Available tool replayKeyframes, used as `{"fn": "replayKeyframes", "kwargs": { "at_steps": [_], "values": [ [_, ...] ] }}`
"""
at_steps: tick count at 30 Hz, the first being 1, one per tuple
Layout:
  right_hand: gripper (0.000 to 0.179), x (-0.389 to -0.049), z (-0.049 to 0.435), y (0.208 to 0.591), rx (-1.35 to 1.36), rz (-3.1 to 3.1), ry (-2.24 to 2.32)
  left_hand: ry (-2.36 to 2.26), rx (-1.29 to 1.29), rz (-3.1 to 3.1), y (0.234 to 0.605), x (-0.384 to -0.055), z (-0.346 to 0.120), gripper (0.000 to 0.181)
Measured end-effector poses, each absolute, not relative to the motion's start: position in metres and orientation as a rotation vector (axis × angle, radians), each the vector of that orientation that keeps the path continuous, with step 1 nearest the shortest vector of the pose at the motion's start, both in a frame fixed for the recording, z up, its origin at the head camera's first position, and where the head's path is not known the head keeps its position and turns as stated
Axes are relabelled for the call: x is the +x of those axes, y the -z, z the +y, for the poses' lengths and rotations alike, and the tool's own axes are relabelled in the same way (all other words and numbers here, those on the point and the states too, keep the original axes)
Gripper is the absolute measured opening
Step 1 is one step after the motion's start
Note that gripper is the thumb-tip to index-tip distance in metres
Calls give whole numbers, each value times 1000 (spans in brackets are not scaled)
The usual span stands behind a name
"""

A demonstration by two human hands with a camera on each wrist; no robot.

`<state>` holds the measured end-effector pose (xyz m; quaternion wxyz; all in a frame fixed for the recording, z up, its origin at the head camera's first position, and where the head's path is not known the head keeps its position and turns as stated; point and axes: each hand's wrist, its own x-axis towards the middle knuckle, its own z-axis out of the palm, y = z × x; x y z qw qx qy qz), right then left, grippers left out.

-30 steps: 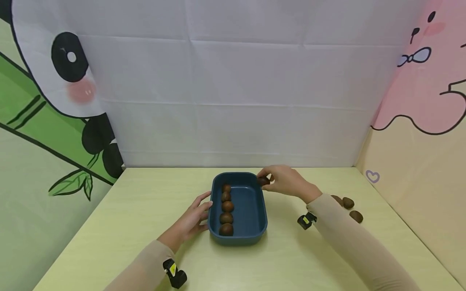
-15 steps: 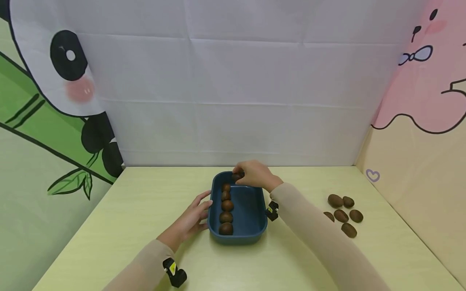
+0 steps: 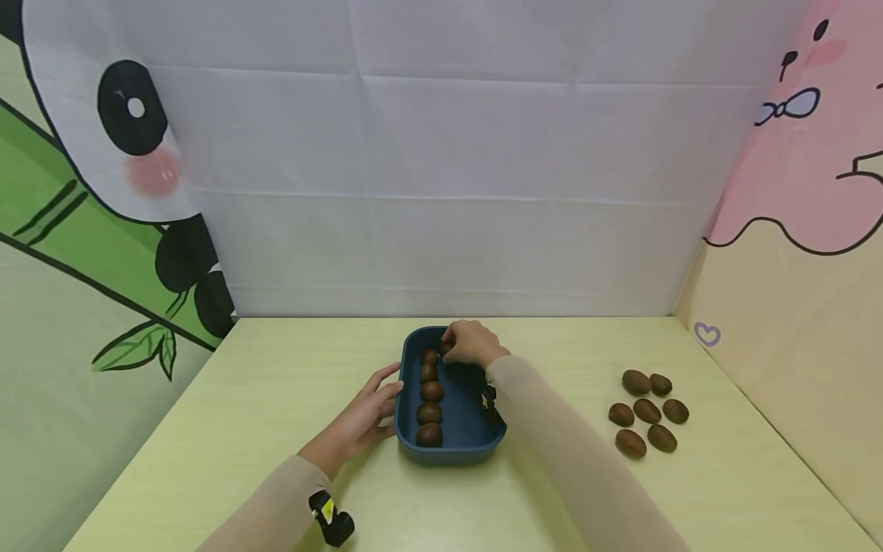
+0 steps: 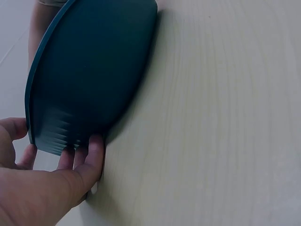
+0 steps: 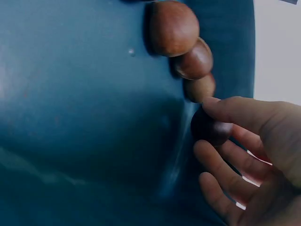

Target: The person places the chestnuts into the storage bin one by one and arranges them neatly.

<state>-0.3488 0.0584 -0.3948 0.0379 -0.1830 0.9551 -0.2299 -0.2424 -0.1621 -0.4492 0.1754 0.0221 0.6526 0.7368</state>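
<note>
A dark blue rectangular tray [image 3: 461, 425] stands on the table, with a column of several brown chestnuts [image 3: 431, 392] along its left side. At the tray's far end, my right hand [image 3: 472, 343] pinches another chestnut [image 5: 210, 129] between thumb and fingers. The right wrist view has this chestnut low inside the tray, close to the smallest one of the column. Whether it touches the tray floor I cannot tell. My left hand [image 3: 359, 418] rests its fingers against the tray's outer left wall [image 4: 80, 80], thumb and fingers spread along it.
Several loose chestnuts [image 3: 647, 411] lie in a cluster on the pale wooden table [image 3: 276, 399], right of the tray and beyond my right forearm. A white backdrop [image 3: 448, 192] rises behind the table. Printed cartoon panels flank it on both sides.
My right hand has carried its chestnut leftward over the tray's right rim and down into the far end. Its forearm uncovered the loose chestnuts. My left hand has stayed in place.
</note>
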Motion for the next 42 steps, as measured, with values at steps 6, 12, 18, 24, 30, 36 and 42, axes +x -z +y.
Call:
{"fn": "replayKeyframes", "kwargs": {
  "at_steps": [6, 12, 18, 24, 30, 36, 42],
  "values": [
    [34, -346, 55, 399, -523, 2970, 664, -2081, 68, 1860, 449, -242, -161, 61],
    [33, -347, 52, 402, -499, 2988, 607, -2073, 70, 1866, 448, -242, -161, 60],
    [35, -347, 54, 401, -475, 2979, 622, -2071, 71, 1873, 447, -241, -160, 59],
    [35, -346, 58, 394, -502, 2949, 679, -2074, 61, 1871, 448, -241, -160, 59],
    [35, -345, 63, 383, -591, 2936, 673, -2078, 66, 1870, 447, -241, -161, 60],
    [38, -336, 68, 367, -671, 2912, 699, -2075, 69, 1873, 447, -241, -162, 59],
    [37, -326, 83, 361, -738, 2898, 750, -2079, 58, 1870, 446, -241, -161, 59]
  ]
}}
